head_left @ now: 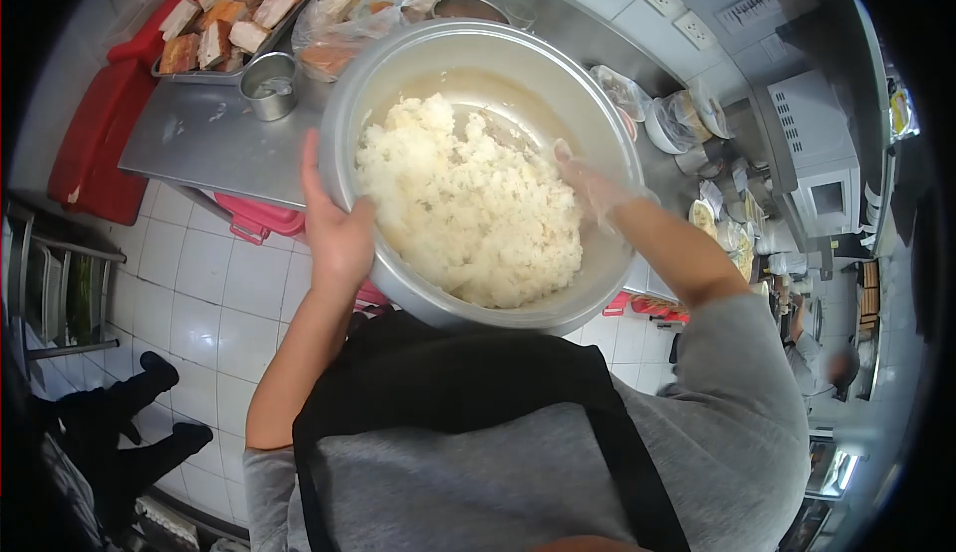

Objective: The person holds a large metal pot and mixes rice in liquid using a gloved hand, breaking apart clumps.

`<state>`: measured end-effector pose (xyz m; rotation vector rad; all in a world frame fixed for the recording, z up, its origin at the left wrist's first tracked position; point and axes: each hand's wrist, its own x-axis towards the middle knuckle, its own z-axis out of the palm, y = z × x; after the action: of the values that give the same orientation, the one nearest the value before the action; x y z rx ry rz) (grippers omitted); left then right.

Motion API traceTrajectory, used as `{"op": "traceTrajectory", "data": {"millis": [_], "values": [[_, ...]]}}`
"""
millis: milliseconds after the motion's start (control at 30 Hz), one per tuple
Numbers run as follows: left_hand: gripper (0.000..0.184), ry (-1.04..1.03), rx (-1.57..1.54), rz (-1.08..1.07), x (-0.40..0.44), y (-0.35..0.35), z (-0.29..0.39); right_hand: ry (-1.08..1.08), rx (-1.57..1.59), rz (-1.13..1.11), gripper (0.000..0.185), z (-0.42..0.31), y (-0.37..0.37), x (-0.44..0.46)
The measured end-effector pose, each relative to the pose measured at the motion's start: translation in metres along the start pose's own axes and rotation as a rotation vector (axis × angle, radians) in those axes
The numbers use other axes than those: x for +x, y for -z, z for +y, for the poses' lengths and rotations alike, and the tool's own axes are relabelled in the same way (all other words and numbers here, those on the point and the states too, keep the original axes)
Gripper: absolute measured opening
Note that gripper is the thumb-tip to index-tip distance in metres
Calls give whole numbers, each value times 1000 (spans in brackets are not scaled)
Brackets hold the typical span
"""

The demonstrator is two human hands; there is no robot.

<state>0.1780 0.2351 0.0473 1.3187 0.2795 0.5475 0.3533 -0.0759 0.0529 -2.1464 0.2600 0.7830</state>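
A large round metal pot (354,84) is tilted toward me, with a mass of white cooked rice (468,209) inside. The rice lies along the near and left part of the pot, and some bare bottom shows at the far side. My left hand (337,238) grips the pot's left wall from outside, thumb near the rim. Inside the pot at the right, my right hand (595,186), in a clear plastic glove, reaches to the edge of the rice with its fingers stretched out. Its fingertips are partly hard to make out.
On the steel counter (199,149) stand a tray of meat chunks (234,14), a metal cup (269,89) and a plastic bag of food (349,14). Bowls (687,119) stand at the right, near a white microwave (827,189). A person's dark-clothed legs (139,403) show lower left.
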Motion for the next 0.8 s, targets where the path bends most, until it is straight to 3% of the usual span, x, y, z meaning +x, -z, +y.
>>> {"op": "traceTrajectory", "data": {"millis": [67,133,167,200,267,367,467,533,600,667,767,800], "values": [[83,-16,68,-16,-2,4,-5,-8,141,-80,74,25,3,58],[84,-68,199,-10,-2,5,-10,67,63,-142,79,8,0,53],[84,-59,225,-15,-2,5,-10,124,1,-147,81,-29,-24,1],[84,-52,254,-22,-2,4,-7,184,-57,-155,82,-52,-45,-26],[84,-42,272,-18,0,5,-4,463,-165,-378,78,-61,-72,-2],[85,-49,228,-20,2,4,-5,585,-498,-125,67,-88,-122,6],[88,-104,168,-41,6,3,-10,934,-678,-72,56,-96,-147,-56],[88,-104,127,-41,7,2,-11,1101,-1127,-32,42,-79,-168,-71],[88,-68,81,-30,6,1,-7,1241,-1345,-55,34,-64,-171,-59],[88,-62,77,-17,6,0,-5,1376,-1323,-147,29,-49,-157,-30],[88,-93,101,-22,9,-1,-8,999,-1536,-23,29,-70,-128,-43],[89,-87,82,-33,10,-3,-8,869,-1180,-154,31,-67,-110,-31]]}}
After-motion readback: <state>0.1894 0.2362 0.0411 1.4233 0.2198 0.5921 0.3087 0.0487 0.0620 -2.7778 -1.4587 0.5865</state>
